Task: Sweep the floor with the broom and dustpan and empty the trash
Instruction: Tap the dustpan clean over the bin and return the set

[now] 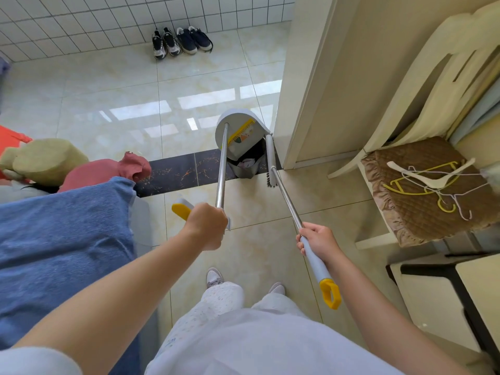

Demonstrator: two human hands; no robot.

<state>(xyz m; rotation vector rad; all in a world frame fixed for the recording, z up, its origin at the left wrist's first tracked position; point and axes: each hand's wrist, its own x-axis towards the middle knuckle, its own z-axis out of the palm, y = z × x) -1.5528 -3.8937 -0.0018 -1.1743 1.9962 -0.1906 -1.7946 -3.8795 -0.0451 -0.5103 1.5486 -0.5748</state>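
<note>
My left hand [207, 226] grips the top of the dustpan's steel pole, beside its yellow end. The grey dustpan [238, 131], with a yellow comb strip, is tipped over a small grey trash bin [247, 163] that stands by the door frame and holds some scraps. My right hand [318, 240] grips the broom handle [315, 259], grey with a yellow hanging loop at its end. The broom head [271, 163] stands on edge next to the bin, bristles at its lower end.
A blue blanket [62, 244] on a bed fills the left. A cream chair [422, 185] with a brown cushion and hangers stands at right, a door frame [303, 104] beyond the bin. Two pairs of shoes [181, 41] sit against the far tiled wall.
</note>
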